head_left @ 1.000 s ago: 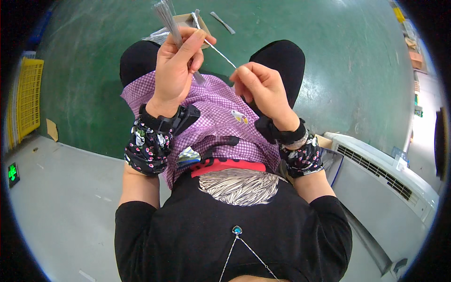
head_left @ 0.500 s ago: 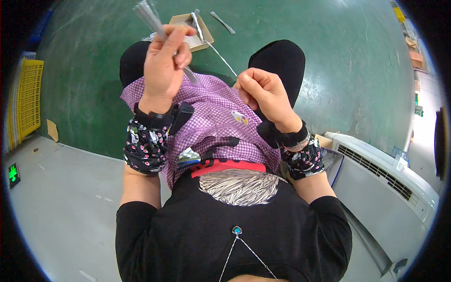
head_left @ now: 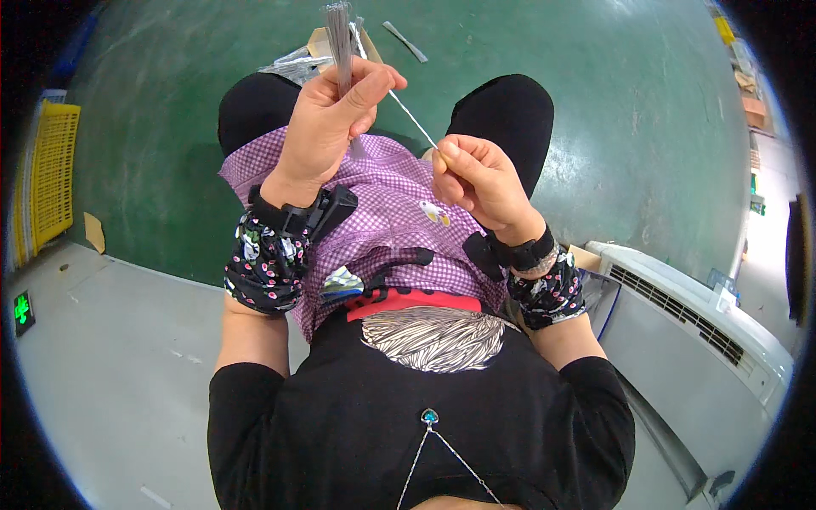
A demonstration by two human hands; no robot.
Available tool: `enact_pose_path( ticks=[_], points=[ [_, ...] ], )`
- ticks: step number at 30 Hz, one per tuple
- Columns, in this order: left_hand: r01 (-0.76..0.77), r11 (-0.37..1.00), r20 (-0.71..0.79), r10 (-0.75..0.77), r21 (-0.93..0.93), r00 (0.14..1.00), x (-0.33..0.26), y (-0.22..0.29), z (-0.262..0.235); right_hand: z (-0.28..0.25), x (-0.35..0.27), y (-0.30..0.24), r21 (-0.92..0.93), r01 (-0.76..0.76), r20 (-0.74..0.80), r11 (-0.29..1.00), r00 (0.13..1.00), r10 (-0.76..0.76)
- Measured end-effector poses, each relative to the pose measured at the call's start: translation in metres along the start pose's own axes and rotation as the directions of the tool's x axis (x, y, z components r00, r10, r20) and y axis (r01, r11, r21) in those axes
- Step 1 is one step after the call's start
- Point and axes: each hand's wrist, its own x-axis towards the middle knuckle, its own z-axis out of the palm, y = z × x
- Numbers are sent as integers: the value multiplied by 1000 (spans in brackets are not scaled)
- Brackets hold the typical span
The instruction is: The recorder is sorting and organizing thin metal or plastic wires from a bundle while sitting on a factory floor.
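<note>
since a moment ago the left hand [head_left: 336,127] has tilted its bundle of wires [head_left: 338,38] upright, fist tight; one wire [head_left: 414,121] slants down-right into the right hand [head_left: 480,183] pinching its end.

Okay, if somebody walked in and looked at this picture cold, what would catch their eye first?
Probably the two raised hands in the upper middle: the left hand grips an upright bundle of thin grey wires, while the right hand pinches one end of a single wire stretched between them. Below them lies a purple checked apron over the person's lap, and a yellow crate stands at the far left on the green floor.
</note>
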Motion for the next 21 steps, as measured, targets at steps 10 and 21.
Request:
enact_pose_path(
  ticks=[10, 21],
  points=[
    [32, 983, 52, -42, 180, 998, 1, 2, 5, 10, 13, -8, -258, 121, -9, 959, 992, -128],
    [256, 966, 59, -258, 34, 964, 0, 5, 25, -2, 28, -22, -130, 305, -136, 944, 937, -321]
  ],
)
